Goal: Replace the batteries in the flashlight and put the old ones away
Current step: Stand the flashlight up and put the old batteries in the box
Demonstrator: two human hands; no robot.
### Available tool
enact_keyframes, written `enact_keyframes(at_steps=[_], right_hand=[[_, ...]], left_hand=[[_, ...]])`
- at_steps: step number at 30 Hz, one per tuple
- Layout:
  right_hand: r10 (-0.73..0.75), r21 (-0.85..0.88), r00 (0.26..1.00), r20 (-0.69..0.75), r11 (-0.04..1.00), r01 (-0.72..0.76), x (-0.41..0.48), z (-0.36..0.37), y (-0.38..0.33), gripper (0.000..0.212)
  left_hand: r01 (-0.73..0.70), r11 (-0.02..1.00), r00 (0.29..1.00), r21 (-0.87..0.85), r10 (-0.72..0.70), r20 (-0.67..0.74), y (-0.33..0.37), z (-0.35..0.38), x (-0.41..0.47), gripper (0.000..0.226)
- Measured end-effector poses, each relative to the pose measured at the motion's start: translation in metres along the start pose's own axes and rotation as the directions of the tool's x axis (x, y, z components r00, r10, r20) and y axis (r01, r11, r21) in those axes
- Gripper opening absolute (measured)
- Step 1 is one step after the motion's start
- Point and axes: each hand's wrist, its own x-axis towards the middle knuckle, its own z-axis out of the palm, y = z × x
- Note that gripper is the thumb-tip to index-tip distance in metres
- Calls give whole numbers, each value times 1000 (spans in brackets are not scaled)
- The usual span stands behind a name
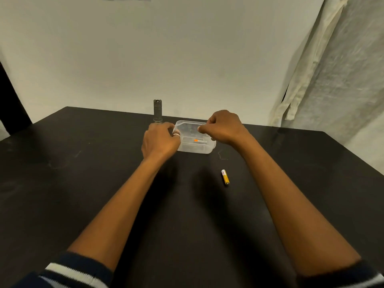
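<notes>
A clear plastic box (195, 147) with a lid stands on the black table (83, 183), with something orange inside it. My left hand (160, 140) grips the box's left edge. My right hand (223, 127) has its fingers curled on the lid at the box's far right side. A grey flashlight (157, 110) stands upright just behind my left hand. One yellow battery (225, 177) lies on the table to the right, nearer to me than the box.
A pale wall rises behind the table's far edge. A light curtain (324, 69) hangs at the right. A thin thread (221, 155) lies on the table near the box's right corner.
</notes>
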Motion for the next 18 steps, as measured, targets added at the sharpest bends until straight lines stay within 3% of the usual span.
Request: enact_keyframes(at_steps=[2, 8, 14, 17, 18], right_hand=[[24, -119, 998, 57, 993, -17, 19, 10, -10, 33], [70, -382, 978, 199, 924, 11, 45, 32, -18, 31], [23, -508, 987, 158, 859, 61, 55, 32, -15, 30], [-11, -530, 981, 192, 840, 114, 57, 33, -14, 7], [-14, -531, 976, 216, 837, 129, 60, 35, -12, 17]], left_hand=[[-6, 997, 1000, -75, 8, 28, 4, 1, -2, 38], [51, 997, 994, -65, -44, 104, 1, 2, 3, 41], [88, 991, 990, -100, -76, 118, 1, 3, 2, 40], [88, 991, 991, -99, -77, 112, 1, 3, 1, 40], [88, 991, 991, -101, -76, 111, 2, 2, 1, 40]])
